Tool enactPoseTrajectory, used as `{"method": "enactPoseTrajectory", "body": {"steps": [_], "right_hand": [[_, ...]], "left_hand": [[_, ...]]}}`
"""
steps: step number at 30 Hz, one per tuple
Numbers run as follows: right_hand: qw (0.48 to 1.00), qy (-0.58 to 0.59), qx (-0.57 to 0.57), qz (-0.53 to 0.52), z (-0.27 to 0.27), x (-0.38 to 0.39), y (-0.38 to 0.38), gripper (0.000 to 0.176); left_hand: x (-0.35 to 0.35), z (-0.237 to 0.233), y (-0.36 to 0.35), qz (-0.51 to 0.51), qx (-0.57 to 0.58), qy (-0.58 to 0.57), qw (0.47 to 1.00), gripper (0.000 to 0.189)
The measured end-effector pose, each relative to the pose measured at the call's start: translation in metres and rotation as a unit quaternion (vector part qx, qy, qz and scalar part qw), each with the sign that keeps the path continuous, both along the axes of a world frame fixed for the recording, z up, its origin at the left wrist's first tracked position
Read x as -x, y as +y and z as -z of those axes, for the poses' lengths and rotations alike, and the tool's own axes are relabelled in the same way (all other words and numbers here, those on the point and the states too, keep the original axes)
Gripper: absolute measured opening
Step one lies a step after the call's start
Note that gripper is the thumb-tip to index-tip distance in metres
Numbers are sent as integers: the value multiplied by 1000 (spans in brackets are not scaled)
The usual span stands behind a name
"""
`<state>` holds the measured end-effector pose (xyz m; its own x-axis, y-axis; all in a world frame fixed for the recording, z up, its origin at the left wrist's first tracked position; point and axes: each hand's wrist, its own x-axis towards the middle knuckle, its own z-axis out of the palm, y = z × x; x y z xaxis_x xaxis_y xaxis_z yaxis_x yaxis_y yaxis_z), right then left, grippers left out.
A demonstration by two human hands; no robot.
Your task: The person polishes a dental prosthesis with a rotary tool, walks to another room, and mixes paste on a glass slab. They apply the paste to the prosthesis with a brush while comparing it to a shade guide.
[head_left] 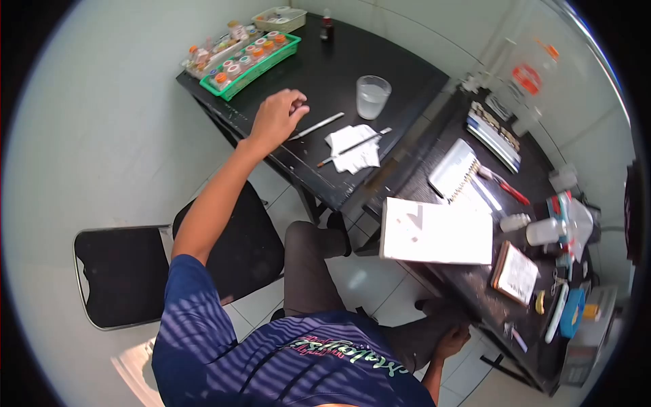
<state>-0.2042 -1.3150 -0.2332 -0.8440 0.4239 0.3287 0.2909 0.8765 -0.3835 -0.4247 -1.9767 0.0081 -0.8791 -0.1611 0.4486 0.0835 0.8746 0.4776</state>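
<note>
My left hand [279, 117] hovers over the black table [325, 74], its fingers loosely curled, the thumb apart and nothing visible in it. A thin white-handled tool [317, 127], perhaps a brush or pen, lies just right of it. Beyond that, a dark paintbrush [355, 147] lies across a folded white tissue [354, 161]. A clear cup [373, 98] of cloudy water stands behind them. Farther left sits a green tray [263, 70] of small paint jars [245, 61] with orange and white lids. Low in the view, my right hand [451, 341] rests on my thigh, fingers curled in.
A second dark table [451, 271] on the right holds a white pad [437, 232] overhanging its edge, a spiral notebook [456, 171], a red-handled tool [513, 192], bottles and blue tape [573, 313]. A small dark bottle [327, 28] stands at the back. A black chair [122, 275] is left.
</note>
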Motion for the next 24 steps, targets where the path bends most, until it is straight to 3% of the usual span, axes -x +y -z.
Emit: {"method": "enactPoseTrajectory", "body": {"steps": [3, 5, 7, 10, 12, 13, 15, 16, 17, 19, 21, 22, 24], "right_hand": [[996, 65, 41, -34, 7, -7, 11, 24], [997, 57, 46, 1, 1, -16, 14, 23], [994, 66, 66, 51, -7, -24, 11, 23], [991, 82, 82, 73, -17, -36, -1, 23], [997, 58, 49, 33, -22, -41, -11, 22], [992, 45, 119, 13, -28, -42, -20, 22], [965, 20, 258, -40, -47, -44, -49, 22], [943, 11, 326, -70, -60, -43, -66, 22], [928, 0, 353, -120, -75, -40, -82, 23], [882, -40, 417, -214, -117, -34, -110, 25], [819, -43, 482, -309, -160, -21, -132, 26], [783, -19, 508, -357, -178, -15, -138, 27], [780, -10, 479, -404, -217, -4, -129, 26]], "left_hand": [[1, 35, 17, 19, 118, 49, 992, 31], [10, 59, 16, 15, 176, 21, 984, 23], [10, 47, 33, -31, 222, -48, 973, 12], [14, 51, 22, -40, 238, -24, 970, 11], [8, 44, 9, -45, 195, 5, 980, 11], [2, 35, 8, -48, 167, 19, 985, 11], [-29, 3, 23, -52, -50, 42, 996, 13], [-52, -2, 36, -12, -74, 147, 986, 19], [-87, -19, 83, 18, -215, 165, 962, 19], [-153, -38, 183, 63, -293, 119, 947, 15], [-195, -16, 250, 206, -363, -28, 908, 10], [-211, -9, 283, 213, -370, -105, 898, 10], [-227, 15, 326, 280, -349, -114, 887, 11]]}}
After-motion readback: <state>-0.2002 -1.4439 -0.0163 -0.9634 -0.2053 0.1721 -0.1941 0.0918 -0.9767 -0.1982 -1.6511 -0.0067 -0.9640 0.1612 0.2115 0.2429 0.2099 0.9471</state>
